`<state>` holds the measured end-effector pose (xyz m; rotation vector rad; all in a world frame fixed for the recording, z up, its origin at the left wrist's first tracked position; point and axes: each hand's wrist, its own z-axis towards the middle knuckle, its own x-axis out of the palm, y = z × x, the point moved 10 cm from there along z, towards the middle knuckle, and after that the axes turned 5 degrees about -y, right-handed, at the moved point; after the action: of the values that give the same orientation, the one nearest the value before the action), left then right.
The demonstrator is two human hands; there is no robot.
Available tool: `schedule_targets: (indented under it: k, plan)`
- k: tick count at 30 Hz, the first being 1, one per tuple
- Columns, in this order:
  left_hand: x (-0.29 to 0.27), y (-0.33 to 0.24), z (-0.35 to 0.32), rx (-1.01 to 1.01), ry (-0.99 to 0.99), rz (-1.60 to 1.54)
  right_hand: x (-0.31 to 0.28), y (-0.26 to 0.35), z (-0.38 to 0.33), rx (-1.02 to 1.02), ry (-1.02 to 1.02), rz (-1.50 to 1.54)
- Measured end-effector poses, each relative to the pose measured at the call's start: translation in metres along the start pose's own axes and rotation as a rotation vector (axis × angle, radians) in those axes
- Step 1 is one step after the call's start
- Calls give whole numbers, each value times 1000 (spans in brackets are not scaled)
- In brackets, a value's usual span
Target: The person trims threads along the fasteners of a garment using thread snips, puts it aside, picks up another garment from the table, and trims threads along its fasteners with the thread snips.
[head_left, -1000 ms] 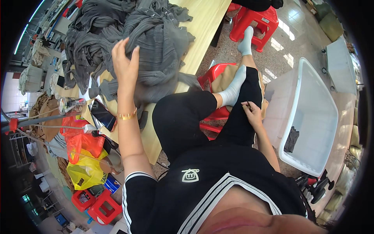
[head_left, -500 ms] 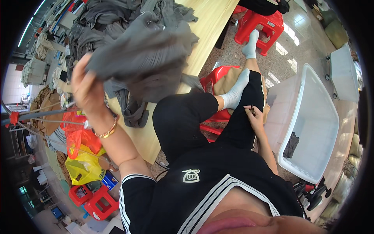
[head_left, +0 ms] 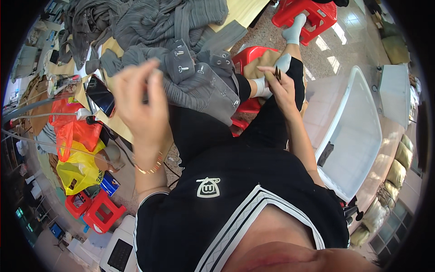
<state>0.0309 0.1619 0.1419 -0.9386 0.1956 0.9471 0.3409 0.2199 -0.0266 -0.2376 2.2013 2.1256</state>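
My left hand (head_left: 138, 102) grips a grey ribbed garment (head_left: 199, 75) with metal snap fasteners and holds it over my lap, its edge draped toward my knee. My right hand (head_left: 278, 86) is raised above my right thigh and pinches a small dark tool (head_left: 277, 72), which looks like snips. A heap of similar grey garments (head_left: 149, 20) lies on the wooden table (head_left: 247, 9) beyond my left hand. I sit on a red stool (head_left: 247, 56), wearing black clothes and white socks.
A white plastic tub (head_left: 358, 131) stands on the floor to my right, with a dark scrap inside. A phone (head_left: 100, 95) lies at the table edge. Orange and yellow bags (head_left: 74, 149) and small red stools (head_left: 97, 211) sit lower left. Another red stool (head_left: 308, 13) is ahead.
My left hand has pulled a grey garment off the table heap down toward my lap. My right hand has lifted off my thigh with the small tool.
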Motion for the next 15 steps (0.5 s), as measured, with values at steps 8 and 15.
schedule_targets:
  k: [8,15]
  plan:
    - [68,-75,-68,520,569,90,115,93,35,-353,454,-134]
    - [96,-76,-95,758,580,329,174,99,42,-288,568,-196]
